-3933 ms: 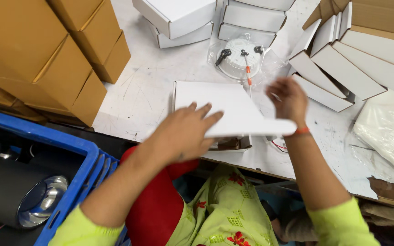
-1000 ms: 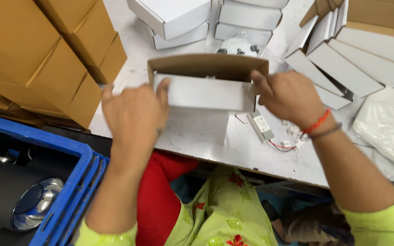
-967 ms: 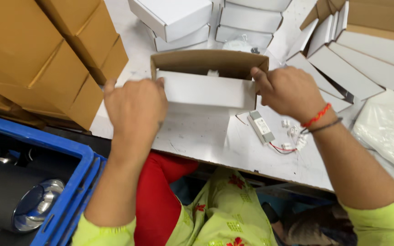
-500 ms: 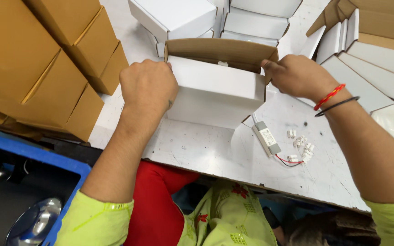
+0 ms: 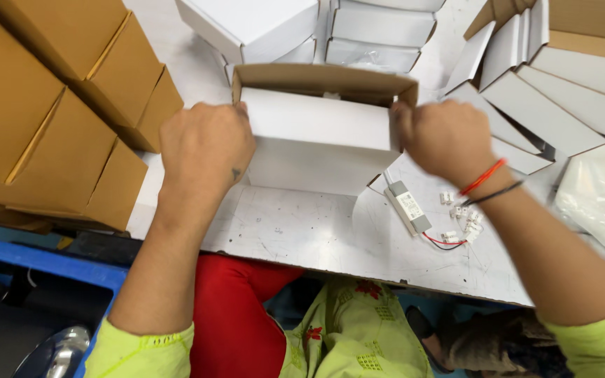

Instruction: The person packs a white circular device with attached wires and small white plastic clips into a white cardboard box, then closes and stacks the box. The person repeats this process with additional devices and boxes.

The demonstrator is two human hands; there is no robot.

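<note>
Open box (image 5: 316,133) mid-table — cartons (image 5: 50,112) left, driver unit (image 5: 407,208) right, closed boxes (image 5: 316,24) behind.

The box (image 5: 316,136) between the hands is cardboard: matt white outside, raw brown inside its raised flap. Left of it, the cartons (image 5: 43,105) are plain brown cardboard, smooth and dull. Behind it and to its right, more boxes (image 5: 379,24) show the same matt white card, some with brown edges. The worktop (image 5: 302,227) under the box is a pale, hard surface, scuffed and speckled. Just right of the box, the driver (image 5: 407,208) looks like white plastic with a grey end, trailing glossy red and black wires. Farther right lies a crinkled, translucent plastic bag (image 5: 600,199). The sleeves (image 5: 145,353) are yellow-green cloth.
</note>
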